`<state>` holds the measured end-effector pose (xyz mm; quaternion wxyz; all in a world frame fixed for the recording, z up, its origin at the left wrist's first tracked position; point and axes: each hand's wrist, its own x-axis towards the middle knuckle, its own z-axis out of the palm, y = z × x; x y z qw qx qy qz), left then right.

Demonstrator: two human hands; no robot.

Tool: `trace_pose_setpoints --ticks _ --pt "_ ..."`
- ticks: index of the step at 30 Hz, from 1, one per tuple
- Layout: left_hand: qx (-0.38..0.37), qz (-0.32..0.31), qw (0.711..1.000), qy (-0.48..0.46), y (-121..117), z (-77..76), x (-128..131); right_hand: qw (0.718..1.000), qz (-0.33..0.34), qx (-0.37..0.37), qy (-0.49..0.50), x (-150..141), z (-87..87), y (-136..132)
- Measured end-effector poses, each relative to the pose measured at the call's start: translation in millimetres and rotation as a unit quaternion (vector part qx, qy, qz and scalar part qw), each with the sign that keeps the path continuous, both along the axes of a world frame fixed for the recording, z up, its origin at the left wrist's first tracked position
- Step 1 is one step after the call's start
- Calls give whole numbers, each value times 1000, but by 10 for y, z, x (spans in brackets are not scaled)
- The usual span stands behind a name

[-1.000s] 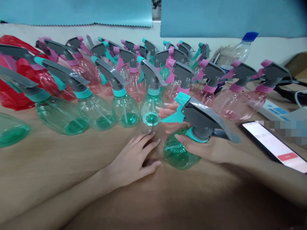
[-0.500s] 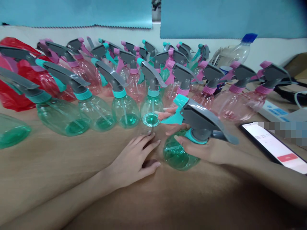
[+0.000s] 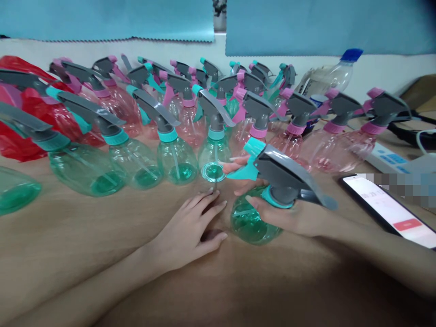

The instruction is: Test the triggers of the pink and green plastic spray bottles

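Observation:
My right hand (image 3: 282, 213) is closed around the neck of a green spray bottle (image 3: 254, 222), which has a grey and turquoise trigger head. The bottle's base is on or close to the tabletop. To its left, my left hand (image 3: 195, 222) lies flat on the wooden table (image 3: 136, 290), fingers stretched out and holding nothing. Just beyond its fingertips stands another green spray bottle (image 3: 215, 154). More green spray bottles (image 3: 177, 159) form a row to the left of that one.
Pink spray bottles (image 3: 327, 145) stand to the right and behind. A red plastic bag (image 3: 20, 136) lies at the left. On the right are a phone (image 3: 384, 204), a white power strip (image 3: 388, 156) and a clear bottle with a blue cap (image 3: 350, 55). Blue cloth (image 3: 102, 18) hangs at the back.
The view has shifted very slightly. Both hands and the held spray bottle keep practically the same places.

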<state>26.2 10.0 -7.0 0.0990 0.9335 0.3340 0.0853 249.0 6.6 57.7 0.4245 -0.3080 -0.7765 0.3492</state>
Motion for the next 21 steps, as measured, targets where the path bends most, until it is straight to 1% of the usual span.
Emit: trace_pose_setpoints --ticks 8,14,21 --pt "2 1 1000 4 -5 -5 -3 1000 -5 12 5 4 -6 3" --pt "4 -2 1000 -4 0 -13 -10 1000 -28 15 2 -11 4 -12" --pt "1 -2 1000 -3 3 -3 0 1000 -25 9 -15 1 8 -7"
